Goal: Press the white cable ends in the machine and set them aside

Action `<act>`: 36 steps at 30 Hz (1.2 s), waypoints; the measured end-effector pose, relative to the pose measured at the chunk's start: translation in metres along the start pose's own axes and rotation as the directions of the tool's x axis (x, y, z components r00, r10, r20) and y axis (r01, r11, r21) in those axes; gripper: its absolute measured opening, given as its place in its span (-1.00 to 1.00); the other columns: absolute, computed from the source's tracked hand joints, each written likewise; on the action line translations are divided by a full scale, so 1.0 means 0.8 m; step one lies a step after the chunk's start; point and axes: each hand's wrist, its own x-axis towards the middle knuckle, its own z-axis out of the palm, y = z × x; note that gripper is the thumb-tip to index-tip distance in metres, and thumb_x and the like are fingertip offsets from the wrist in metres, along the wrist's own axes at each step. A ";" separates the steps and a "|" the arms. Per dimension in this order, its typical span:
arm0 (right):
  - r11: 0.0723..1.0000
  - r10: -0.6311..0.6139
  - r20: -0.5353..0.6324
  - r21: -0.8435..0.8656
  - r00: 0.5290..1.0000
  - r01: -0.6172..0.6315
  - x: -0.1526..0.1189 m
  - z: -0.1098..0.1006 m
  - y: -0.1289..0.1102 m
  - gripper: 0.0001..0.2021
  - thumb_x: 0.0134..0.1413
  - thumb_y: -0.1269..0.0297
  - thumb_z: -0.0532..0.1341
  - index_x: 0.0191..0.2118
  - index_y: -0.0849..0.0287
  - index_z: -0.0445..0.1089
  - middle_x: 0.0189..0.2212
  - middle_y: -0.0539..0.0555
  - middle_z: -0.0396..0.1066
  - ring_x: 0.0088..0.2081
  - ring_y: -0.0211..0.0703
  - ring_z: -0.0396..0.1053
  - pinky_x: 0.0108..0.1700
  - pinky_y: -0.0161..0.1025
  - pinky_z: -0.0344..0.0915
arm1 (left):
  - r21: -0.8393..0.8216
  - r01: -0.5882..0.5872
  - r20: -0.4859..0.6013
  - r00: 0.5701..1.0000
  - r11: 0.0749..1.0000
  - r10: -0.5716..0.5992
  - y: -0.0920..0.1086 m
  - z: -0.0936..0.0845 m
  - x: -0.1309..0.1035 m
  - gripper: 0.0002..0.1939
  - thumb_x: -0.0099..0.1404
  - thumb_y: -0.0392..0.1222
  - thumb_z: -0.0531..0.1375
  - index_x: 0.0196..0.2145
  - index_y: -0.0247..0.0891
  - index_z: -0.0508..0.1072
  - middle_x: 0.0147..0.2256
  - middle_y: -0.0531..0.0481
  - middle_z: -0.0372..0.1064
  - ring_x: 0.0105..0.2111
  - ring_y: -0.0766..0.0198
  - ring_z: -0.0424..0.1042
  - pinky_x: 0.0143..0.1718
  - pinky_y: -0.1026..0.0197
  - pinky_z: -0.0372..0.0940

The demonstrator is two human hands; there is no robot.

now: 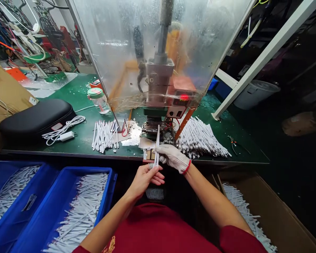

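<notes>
The left hand [145, 179], bare, pinches the near end of a slender white strip [157, 142] between thumb and fingers. The right hand [173, 157], in a white glove with a red cuff, grips it farther up from the right side. The strip (it may be more than one; I cannot tell) stands out over the table's near edge, its far tip pointing toward the press [159, 84]. Above hangs a cloudy clear shield [116, 52]. On the green table [226, 131], a pile of white strips [202, 138] lies to the right, with pliers [234, 144] beyond its right end; a smaller bundle [104, 137] lies left of the press. Farther left are a jar [98, 100] with a green lid, a coiled white cable [65, 130] and a black case [37, 117]. Nearer, blue bins [89, 169] at left and a cardboard box [279, 205] at right hold more strips.
</notes>
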 end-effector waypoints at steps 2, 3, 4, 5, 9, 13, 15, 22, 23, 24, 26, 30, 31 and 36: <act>0.999 0.013 -0.012 0.033 1.000 -0.013 0.010 0.003 0.010 -0.71 -0.15 0.14 0.40 -0.44 0.29 0.43 -0.63 -0.05 0.29 -0.66 -0.46 0.11 -0.66 -0.46 -0.02 | -0.018 0.009 -0.029 1.000 1.000 -0.010 -0.005 -0.002 -0.001 -0.45 0.12 0.16 0.29 -0.21 -0.46 0.45 -0.45 -0.18 0.52 -0.47 0.17 0.55 -0.47 0.29 0.39; 0.999 0.017 -0.025 0.048 1.000 -0.016 0.013 0.003 0.015 -0.71 -0.17 0.14 0.40 -0.47 0.28 0.41 -0.65 -0.07 0.26 -0.67 -0.46 0.10 -0.68 -0.47 -0.03 | -0.023 0.016 -0.040 0.999 1.000 -0.017 -0.007 -0.003 -0.001 -0.44 0.11 0.16 0.30 -0.21 -0.46 0.45 -0.45 -0.18 0.52 -0.48 0.16 0.55 -0.47 0.28 0.39; 0.998 0.020 -0.038 0.063 0.999 -0.017 0.016 0.004 0.020 -0.70 -0.19 0.14 0.41 -0.50 0.28 0.39 -0.67 -0.08 0.24 -0.68 -0.47 0.08 -0.68 -0.47 -0.04 | -0.026 0.024 -0.048 0.999 0.999 -0.025 -0.009 -0.004 -0.001 -0.44 0.10 0.17 0.30 -0.21 -0.46 0.45 -0.45 -0.18 0.52 -0.48 0.16 0.55 -0.48 0.29 0.38; 0.997 0.019 -0.051 0.082 0.999 -0.015 0.018 0.004 0.024 -0.70 -0.20 0.14 0.41 -0.52 0.27 0.38 -0.68 -0.09 0.22 -0.69 -0.47 0.07 -0.69 -0.46 -0.04 | -0.027 0.030 -0.053 0.998 0.999 -0.032 -0.010 -0.004 0.000 -0.44 0.10 0.17 0.30 -0.21 -0.46 0.45 -0.46 -0.18 0.52 -0.48 0.16 0.55 -0.48 0.29 0.38; 0.992 -0.010 -0.085 0.126 0.996 0.021 0.024 0.003 0.032 -0.71 -0.23 0.16 0.41 -0.50 0.27 0.39 -0.66 -0.09 0.24 -0.68 -0.46 0.09 -0.68 -0.45 -0.03 | 0.014 0.088 -0.006 0.996 0.996 -0.088 -0.006 -0.005 0.004 -0.44 0.14 0.22 0.24 -0.26 -0.45 0.46 -0.48 -0.19 0.52 -0.52 0.17 0.54 -0.52 0.30 0.35; 0.994 -0.032 -0.114 0.100 0.993 0.044 0.028 0.003 0.034 -0.73 -0.19 0.15 0.39 -0.47 0.27 0.41 -0.65 -0.07 0.26 -0.67 -0.44 0.09 -0.68 -0.44 -0.04 | 0.058 0.132 0.044 0.990 0.990 -0.134 0.000 -0.006 0.008 -0.42 0.14 0.26 0.21 -0.34 -0.43 0.47 -0.53 -0.19 0.50 -0.56 0.18 0.52 -0.55 0.31 0.33; 0.994 -0.030 -0.126 0.097 0.992 0.043 0.029 0.002 0.036 -0.71 -0.18 0.12 0.38 -0.44 0.27 0.43 -0.66 -0.06 0.27 -0.67 -0.42 0.10 -0.67 -0.42 -0.04 | 0.051 0.125 0.038 0.991 0.991 -0.127 0.000 -0.006 0.008 -0.43 0.14 0.26 0.21 -0.36 -0.43 0.46 -0.54 -0.19 0.50 -0.56 0.18 0.52 -0.55 0.30 0.32; 0.991 -0.025 -0.171 0.127 0.985 0.047 0.033 0.001 0.045 -0.69 -0.17 0.09 0.36 -0.41 0.27 0.47 -0.62 0.02 0.36 -0.64 -0.34 0.20 -0.63 -0.38 0.07 | 0.041 0.114 0.024 0.993 0.993 -0.115 -0.003 -0.002 0.008 -0.44 0.14 0.25 0.21 -0.37 -0.44 0.47 -0.55 -0.18 0.50 -0.56 0.18 0.52 -0.56 0.31 0.32; 0.989 -0.024 -0.167 0.137 0.986 0.047 0.033 0.002 0.047 -0.70 -0.16 0.08 0.35 -0.41 0.26 0.47 -0.62 0.02 0.37 -0.63 -0.32 0.23 -0.63 -0.37 0.09 | 0.042 0.114 0.025 0.993 0.993 -0.115 -0.003 -0.002 0.009 -0.43 0.14 0.25 0.21 -0.37 -0.44 0.47 -0.55 -0.18 0.50 -0.56 0.18 0.52 -0.55 0.31 0.32; 0.988 -0.024 -0.165 0.148 0.986 0.049 0.034 0.002 0.048 -0.70 -0.15 0.07 0.35 -0.42 0.25 0.46 -0.61 0.02 0.37 -0.61 -0.29 0.26 -0.62 -0.37 0.11 | 0.042 0.114 0.023 0.993 0.993 -0.115 -0.003 -0.002 0.009 -0.43 0.14 0.26 0.21 -0.37 -0.44 0.47 -0.55 -0.17 0.49 -0.56 0.18 0.52 -0.55 0.31 0.32; 0.983 -0.025 -0.162 0.175 0.986 0.054 0.034 0.003 0.050 -0.70 -0.15 0.06 0.34 -0.42 0.23 0.45 -0.59 0.03 0.39 -0.58 -0.24 0.32 -0.60 -0.34 0.16 | 0.042 0.112 0.022 0.993 0.993 -0.113 -0.003 -0.002 0.009 -0.42 0.14 0.27 0.21 -0.36 -0.44 0.47 -0.55 -0.17 0.49 -0.56 0.19 0.52 -0.55 0.32 0.32; 0.970 -0.043 -0.179 0.229 0.983 0.084 0.032 0.008 0.053 -0.68 -0.16 0.05 0.35 -0.37 0.23 0.47 -0.49 0.09 0.46 -0.50 -0.15 0.39 -0.56 -0.29 0.27 | 0.040 0.099 0.017 0.995 0.994 -0.100 -0.004 -0.001 0.009 -0.43 0.14 0.27 0.20 -0.37 -0.43 0.47 -0.55 -0.17 0.49 -0.57 0.20 0.51 -0.55 0.32 0.32; 0.966 -0.048 -0.195 0.240 0.980 0.095 0.031 0.010 0.053 -0.68 -0.16 0.06 0.35 -0.37 0.23 0.47 -0.47 0.10 0.47 -0.49 -0.15 0.39 -0.55 -0.29 0.28 | 0.038 0.096 0.014 0.995 0.995 -0.097 -0.005 0.000 0.009 -0.43 0.14 0.27 0.20 -0.37 -0.43 0.47 -0.55 -0.17 0.49 -0.57 0.20 0.51 -0.55 0.31 0.32; 0.958 -0.073 -0.265 0.249 0.961 0.141 0.030 0.014 0.049 -0.70 -0.23 0.10 0.38 -0.41 0.24 0.47 -0.46 0.10 0.48 -0.49 -0.19 0.36 -0.51 -0.28 0.31 | 0.036 0.095 -0.006 0.995 0.995 -0.095 -0.006 0.003 0.009 -0.43 0.12 0.27 0.21 -0.38 -0.43 0.47 -0.57 -0.16 0.48 -0.57 0.18 0.51 -0.55 0.30 0.32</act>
